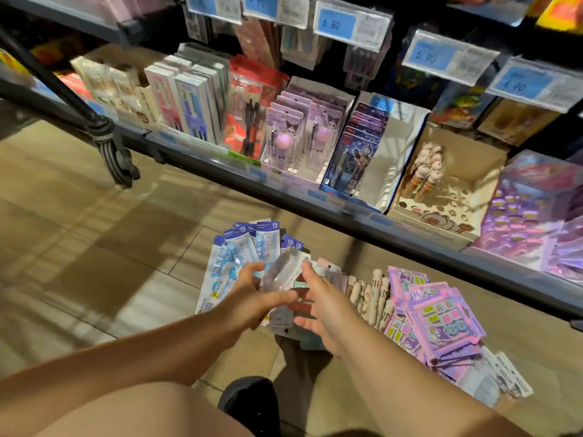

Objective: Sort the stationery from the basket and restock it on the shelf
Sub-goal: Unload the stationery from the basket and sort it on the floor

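Item: one clear plastic blister pack (282, 272), greyish and blurred, held slanting above the floor (94, 247). The left hand (252, 298) curls thumb and fingers round its lower half, and the right hand (325, 310) lies mostly open beside it, thumb touching its upper end. Beneath, on the floor before the shelf (410, 236): fanned blue-and-white ruler packs (239, 247) marked 15, cream pens (372, 294), stacked purple sticker cards (441, 320).
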Demonstrator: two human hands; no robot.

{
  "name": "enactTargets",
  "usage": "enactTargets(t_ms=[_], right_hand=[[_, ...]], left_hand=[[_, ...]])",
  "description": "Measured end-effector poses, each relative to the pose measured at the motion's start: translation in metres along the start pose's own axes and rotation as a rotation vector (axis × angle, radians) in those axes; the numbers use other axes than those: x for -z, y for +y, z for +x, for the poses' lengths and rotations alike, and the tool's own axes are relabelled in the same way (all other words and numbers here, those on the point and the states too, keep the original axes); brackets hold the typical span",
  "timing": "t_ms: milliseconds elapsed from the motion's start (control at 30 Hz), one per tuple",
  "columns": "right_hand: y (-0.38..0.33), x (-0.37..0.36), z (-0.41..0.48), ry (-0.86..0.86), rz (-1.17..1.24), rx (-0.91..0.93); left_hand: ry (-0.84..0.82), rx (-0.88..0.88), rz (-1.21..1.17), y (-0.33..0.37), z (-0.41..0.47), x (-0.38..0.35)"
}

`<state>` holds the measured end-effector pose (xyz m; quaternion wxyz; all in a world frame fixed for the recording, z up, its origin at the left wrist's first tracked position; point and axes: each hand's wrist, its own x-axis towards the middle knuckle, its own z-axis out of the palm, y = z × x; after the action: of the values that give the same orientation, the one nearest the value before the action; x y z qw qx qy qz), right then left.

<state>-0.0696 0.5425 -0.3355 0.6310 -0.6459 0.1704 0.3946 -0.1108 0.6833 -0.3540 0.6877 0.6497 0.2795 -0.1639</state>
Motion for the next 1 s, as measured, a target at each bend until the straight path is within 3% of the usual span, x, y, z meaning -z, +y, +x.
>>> enactTargets(t_ms=[200, 300, 533, 800, 1000], right_hand=[[0.007, 0.036, -0.013, 0.125, 0.023, 0.043], [0.019, 0.059, -0.023, 0.168, 0.133, 0.046], [0.048, 0.111, -0.06, 0.211, 0.402, 0.015], [0.08, 0.164, -0.082, 0.269, 0.498, -0.052], [0.099, 0.177, -0.089, 0.342, 0.452, -0.064]], left_hand=[[-0.104, -0.176, 0.344, 0.007, -0.01, -0.028], [-0.171, -0.114, 0.244, 0.011, -0.01, -0.042], [-0.148, 0.179, -0.179, 0.006, 0.004, -0.073], [-0.32, 0.196, 0.01, 0.003, 0.013, -0.129], [-0.346, 0.269, -0.033, -0.005, 0.014, -0.148]])
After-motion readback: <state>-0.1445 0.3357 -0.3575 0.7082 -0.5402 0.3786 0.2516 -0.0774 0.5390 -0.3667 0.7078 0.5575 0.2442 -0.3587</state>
